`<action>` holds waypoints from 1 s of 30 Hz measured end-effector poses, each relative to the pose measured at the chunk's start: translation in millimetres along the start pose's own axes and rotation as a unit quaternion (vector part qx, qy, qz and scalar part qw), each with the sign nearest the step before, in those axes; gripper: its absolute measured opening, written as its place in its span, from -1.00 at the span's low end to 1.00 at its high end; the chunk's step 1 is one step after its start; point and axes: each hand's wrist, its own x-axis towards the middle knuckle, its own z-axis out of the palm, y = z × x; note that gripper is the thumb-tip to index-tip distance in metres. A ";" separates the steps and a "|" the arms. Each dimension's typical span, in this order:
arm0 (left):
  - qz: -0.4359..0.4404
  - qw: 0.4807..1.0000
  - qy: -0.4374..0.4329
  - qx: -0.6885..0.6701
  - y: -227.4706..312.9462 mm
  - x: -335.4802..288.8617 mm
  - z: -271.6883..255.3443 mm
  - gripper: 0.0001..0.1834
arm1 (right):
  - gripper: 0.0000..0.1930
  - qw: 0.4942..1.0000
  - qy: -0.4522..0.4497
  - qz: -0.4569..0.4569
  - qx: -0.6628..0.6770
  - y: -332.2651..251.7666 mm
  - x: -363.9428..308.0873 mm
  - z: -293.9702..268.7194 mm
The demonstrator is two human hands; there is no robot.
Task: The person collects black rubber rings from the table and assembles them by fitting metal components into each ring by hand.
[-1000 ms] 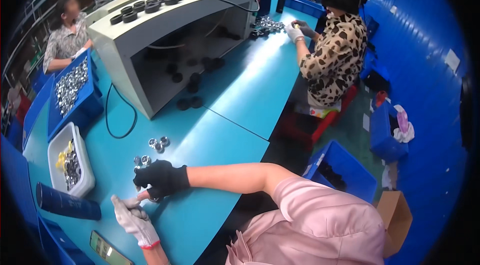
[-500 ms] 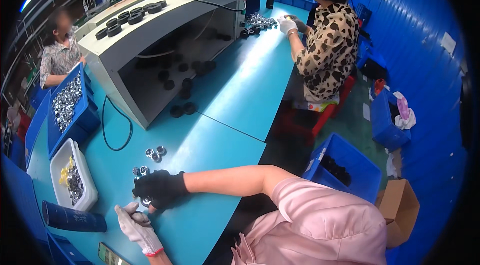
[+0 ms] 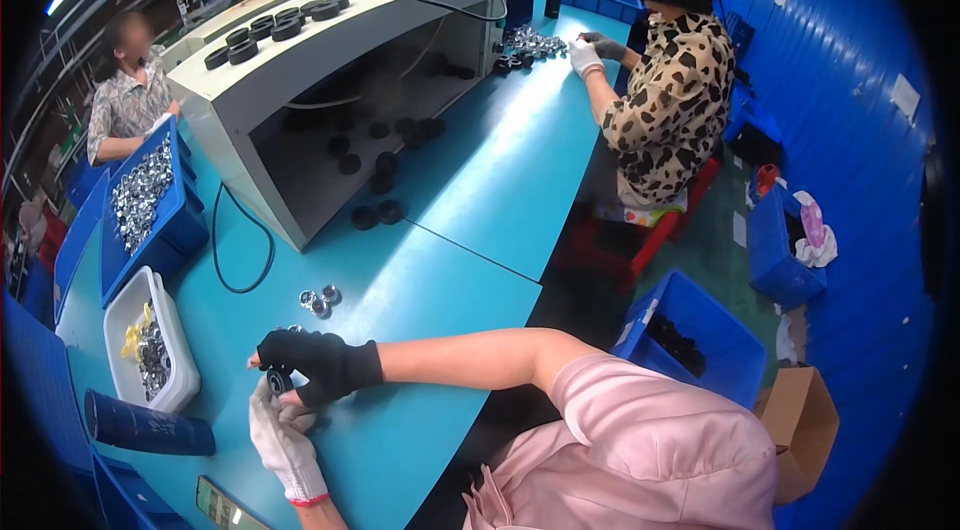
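My right hand [image 3: 318,364], in a black fingerless glove, pinches a small round part [image 3: 278,383] with a black rim and a lighter metal centre. Just below it, my left hand [image 3: 285,440], in a white knitted glove with a red cuff edge, has its curled fingers up against the same part. Some of the left fingertips are hidden behind it. Beyond the hands, a small group of shiny metal rings with dark centres [image 3: 320,301] lies on the teal table [image 3: 450,320].
A white tray [image 3: 187,385] of metal rings and a dark blue cylinder [image 3: 150,425] stand left; a phone [image 3: 225,508] lies nearer. Behind are a blue crate [image 3: 190,225] of metal parts and a cream machine housing [image 3: 250,165] with black rings. A co-worker [image 3: 670,90] sits far right.
My right hand has lifted off the table rings with the round part in its fingers. My left hand has moved up and right to meet it. The view has shifted slightly.
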 end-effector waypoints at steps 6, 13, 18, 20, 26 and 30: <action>-0.057 0.998 -0.002 -0.036 3.0 -3.1 1.0 -0.55 | -0.35 0.991 -0.099 0.002 -0.091 -15.7 2.2 -3.6; -0.012 0.999 -0.016 0.042 8.5 -2.8 12.6 -0.63 | -0.51 0.976 -0.148 0.079 -0.139 -13.2 1.1 0.4; -0.057 0.996 -0.032 0.062 13.1 -4.6 15.3 -0.67 | -0.58 0.974 -0.135 -0.014 -0.180 -7.5 3.2 -1.8; -0.046 0.996 -0.049 0.056 12.6 -4.5 13.0 -0.68 | -0.58 0.973 -0.132 -0.035 -0.186 -5.2 3.5 1.5; -0.027 0.994 -0.084 0.062 11.2 -3.7 8.1 -0.69 | -0.59 0.984 -0.086 -0.033 -0.150 -1.6 0.0 11.0; -0.022 0.995 -0.079 0.059 9.6 -1.5 9.2 -0.67 | -0.58 0.977 -0.161 0.018 -0.140 0.3 1.8 10.8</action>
